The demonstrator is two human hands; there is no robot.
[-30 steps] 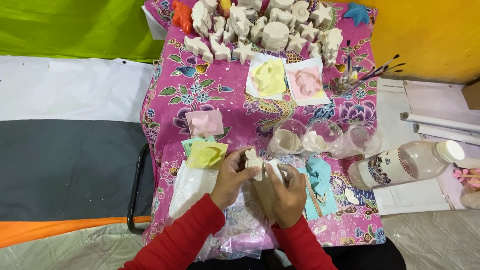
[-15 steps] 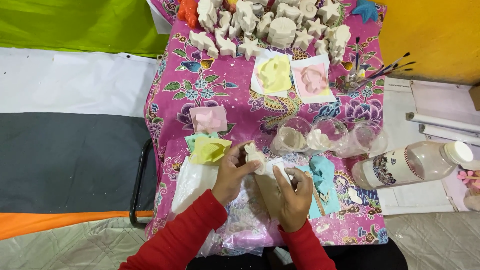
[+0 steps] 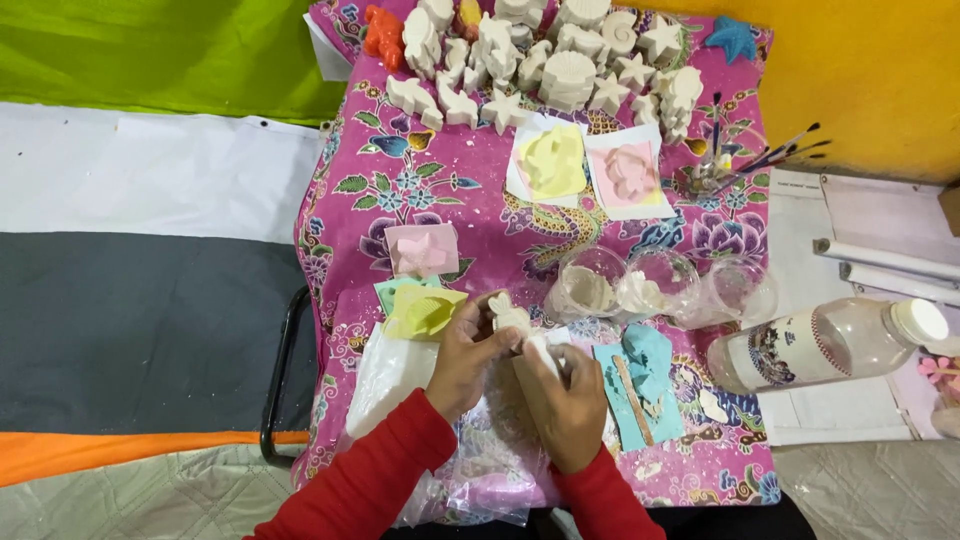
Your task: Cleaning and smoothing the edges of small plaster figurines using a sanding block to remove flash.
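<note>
At the near edge of a desk (image 3: 470, 215) draped in pink floral cloth, seen from the head camera, the left hand (image 3: 468, 362) and right hand (image 3: 568, 408), both in red sleeves, are curled close together over the person's lap, fingers pinching a small white plaster figure (image 3: 510, 317) that pokes up between them just above a crumpled clear plastic bag (image 3: 480, 470). The cast looks light, stiff and brittle, likely chalky to the touch and apt to chip at thin edges, so its thicker body seems the safest place to grip. Just left of the hands lie a yellow mould (image 3: 425, 312) and a pink mould (image 3: 421, 250); to the right, a blue mould (image 3: 648, 362) with a wooden stick (image 3: 632, 398), three clear cups (image 3: 660, 288) and a plastic bottle (image 3: 825, 342) on its side. Farther back sit two more moulds on white paper (image 3: 590, 165), a holder of paintbrushes (image 3: 735, 160) and a crowd of white plaster shapes (image 3: 545, 55), well apart from the hands
</note>
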